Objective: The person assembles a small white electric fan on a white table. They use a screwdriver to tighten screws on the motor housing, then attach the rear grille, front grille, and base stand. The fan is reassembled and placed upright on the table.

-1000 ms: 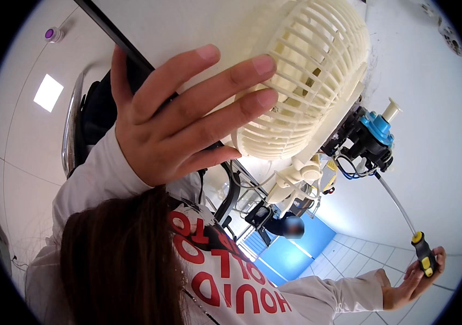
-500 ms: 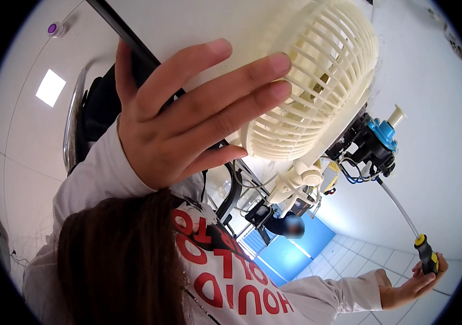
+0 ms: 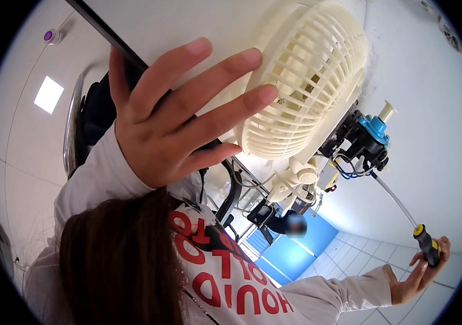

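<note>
A cream-coloured electric fan with a round slatted cage lies tilted in the upper middle. My left hand is open with its fingers spread, and its fingertips are at the cage's left side. Behind the cage, the exposed black motor housing carries a blue collar and a cream knob, with thin wires hanging beside it. My right hand is closed around the black and yellow handle of a screwdriver. The screwdriver's shaft runs up to the motor housing, where its tip is hidden.
A white tabletop lies under the fan, with a black edge strip at the left. A metal-framed chair stands beside it. A purple-topped container sits on the floor. Another person is in the background.
The fan and its motor have shifted slightly left. My left fingers have spread further and moved left. My right fingers have loosened somewhat around the screwdriver handle.
</note>
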`<state>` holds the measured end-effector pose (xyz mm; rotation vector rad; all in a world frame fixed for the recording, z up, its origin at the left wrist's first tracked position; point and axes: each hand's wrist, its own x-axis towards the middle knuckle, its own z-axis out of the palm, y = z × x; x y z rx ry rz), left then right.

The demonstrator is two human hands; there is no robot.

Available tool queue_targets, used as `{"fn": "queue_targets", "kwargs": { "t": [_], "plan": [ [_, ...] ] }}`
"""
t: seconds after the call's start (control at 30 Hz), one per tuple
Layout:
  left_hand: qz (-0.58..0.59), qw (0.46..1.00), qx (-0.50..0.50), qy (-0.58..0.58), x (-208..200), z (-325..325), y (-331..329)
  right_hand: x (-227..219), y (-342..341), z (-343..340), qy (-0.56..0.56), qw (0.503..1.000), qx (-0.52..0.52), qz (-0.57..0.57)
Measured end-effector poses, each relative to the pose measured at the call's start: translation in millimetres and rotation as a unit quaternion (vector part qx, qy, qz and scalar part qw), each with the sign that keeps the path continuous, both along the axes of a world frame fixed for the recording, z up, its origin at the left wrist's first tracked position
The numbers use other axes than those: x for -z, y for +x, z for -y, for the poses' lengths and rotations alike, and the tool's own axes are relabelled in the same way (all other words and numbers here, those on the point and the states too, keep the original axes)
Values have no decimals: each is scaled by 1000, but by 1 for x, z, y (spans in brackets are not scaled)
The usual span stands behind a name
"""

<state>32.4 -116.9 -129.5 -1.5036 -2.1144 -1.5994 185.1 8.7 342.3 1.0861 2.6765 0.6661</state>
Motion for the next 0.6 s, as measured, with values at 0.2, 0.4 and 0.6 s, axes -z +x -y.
{"fn": "queue_targets", "kwargs": {
  "t": [0.2,0.4,0.6],
  "plan": [
    [19,999,13,27,2,1,1,9,1,-4,90,996,-18,9],
    [36,999,34,9,-6,8,-5,22,8,0,150,987,-59,-18],
    [36,999,41,-2,-7,6,-5,21,19,-5,213,975,-20,-53]
  ]
}}
